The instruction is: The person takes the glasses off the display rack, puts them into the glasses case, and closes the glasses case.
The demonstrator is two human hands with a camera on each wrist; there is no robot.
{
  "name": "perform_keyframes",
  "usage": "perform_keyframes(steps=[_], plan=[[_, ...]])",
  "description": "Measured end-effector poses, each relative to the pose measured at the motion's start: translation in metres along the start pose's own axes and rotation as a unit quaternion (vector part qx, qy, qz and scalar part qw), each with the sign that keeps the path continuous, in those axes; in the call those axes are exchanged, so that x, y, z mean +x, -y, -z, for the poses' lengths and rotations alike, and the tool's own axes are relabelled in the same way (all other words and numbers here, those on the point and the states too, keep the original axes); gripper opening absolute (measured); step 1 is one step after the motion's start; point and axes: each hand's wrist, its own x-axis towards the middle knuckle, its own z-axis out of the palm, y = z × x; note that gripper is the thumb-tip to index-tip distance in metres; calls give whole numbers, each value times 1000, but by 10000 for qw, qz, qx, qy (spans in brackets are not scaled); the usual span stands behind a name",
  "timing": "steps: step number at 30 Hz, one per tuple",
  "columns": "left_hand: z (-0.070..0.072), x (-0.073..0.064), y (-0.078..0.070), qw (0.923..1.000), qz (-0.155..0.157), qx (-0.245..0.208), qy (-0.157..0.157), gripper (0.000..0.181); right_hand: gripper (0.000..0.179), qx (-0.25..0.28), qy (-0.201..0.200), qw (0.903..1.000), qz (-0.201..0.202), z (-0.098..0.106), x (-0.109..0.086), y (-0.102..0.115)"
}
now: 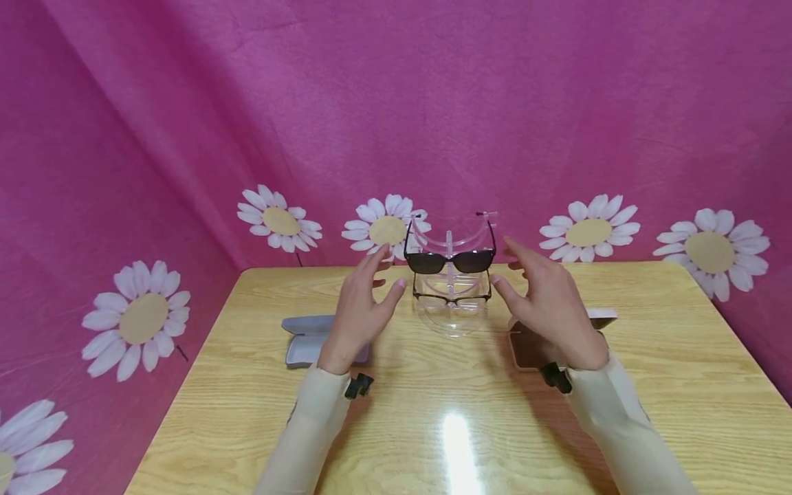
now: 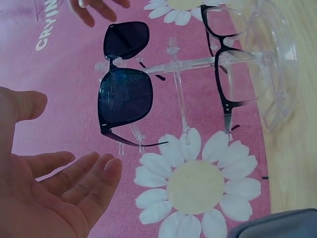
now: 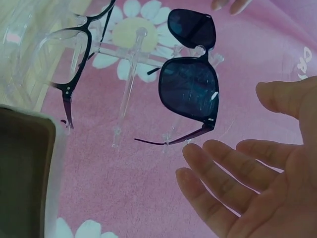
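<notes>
A clear plastic display stand (image 1: 449, 240) holds dark sunglasses (image 1: 473, 262) on its upper part and clear-lensed eyeglasses (image 1: 452, 301) lower down. My left hand (image 1: 365, 302) is held out at the stand's left side, fingers relaxed and apart from the sunglasses. On the opposite side, my right hand (image 1: 549, 302) is spread with its thumb near the frames and nothing in its grasp. Both wrist views show gaps between the fingers and the sunglasses (image 2: 126, 96). In the right wrist view, the fingertips lie just below one temple of the sunglasses (image 3: 188, 89).
An open grey glasses case (image 1: 304, 349) lies left of the stand, partly behind my left wrist. Another open case, brown inside (image 1: 526, 349), sits under my right hand. A pink curtain with daisies (image 1: 396, 124) hangs behind the wooden table (image 1: 396, 440).
</notes>
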Motion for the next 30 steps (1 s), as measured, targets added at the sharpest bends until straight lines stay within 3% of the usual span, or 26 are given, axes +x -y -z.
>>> perform_keyframes(steps=[9,17,23,30], plan=[[-5,11,2,9997,99,-219,7,63,61,123,30,9998,-131,-1,9,-4],[-13,22,4,9973,516,-515,88,64,62,460,157,9977,-475,-4,20,-3],[-18,31,5,9902,913,-1041,198,64,62,580,194,9955,-729,-6,26,-3],[-21,35,10,9851,1164,-1258,147,63,64,779,409,9910,-1010,-12,27,-9]])
